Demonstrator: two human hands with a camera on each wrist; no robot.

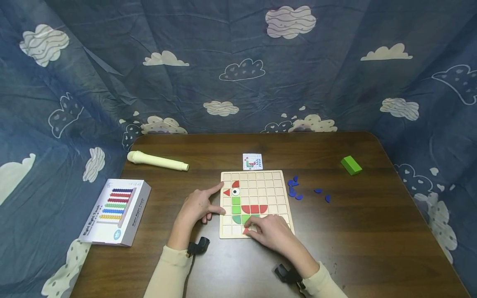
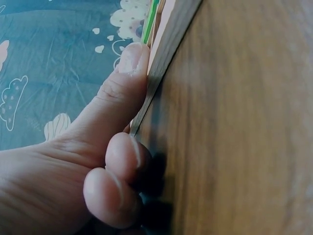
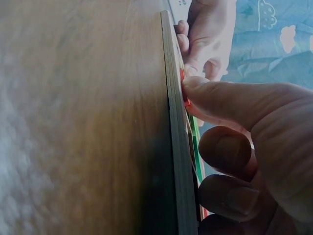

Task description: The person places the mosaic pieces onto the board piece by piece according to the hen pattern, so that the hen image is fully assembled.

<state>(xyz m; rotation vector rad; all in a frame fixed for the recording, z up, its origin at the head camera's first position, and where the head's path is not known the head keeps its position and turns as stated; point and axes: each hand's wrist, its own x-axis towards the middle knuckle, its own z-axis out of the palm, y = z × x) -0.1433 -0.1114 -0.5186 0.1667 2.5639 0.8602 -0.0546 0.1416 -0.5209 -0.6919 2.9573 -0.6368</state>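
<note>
A wooden grid board (image 1: 261,182) lies on the table, with red, green and white-and-black pieces set in its squares. My left hand (image 1: 199,205) is at its left edge, thumb and index finger stretched out and touching the rim; the other fingers are bent under. In the left wrist view the thumb (image 2: 117,88) presses against the board's side. My right hand (image 1: 272,234) is over the front rows, pinching a red triangle piece (image 1: 245,231) between thumb and index finger. In the right wrist view that red triangle (image 3: 185,93) sits at the board's surface, mostly behind the thumb.
Several blue pieces (image 1: 292,193) lie loose right of the board. Behind it is a small pattern card (image 1: 252,162). A green block (image 1: 351,165) is at the back right, a cream microphone-shaped object (image 1: 158,160) at the back left, and a white box (image 1: 115,212) at the left.
</note>
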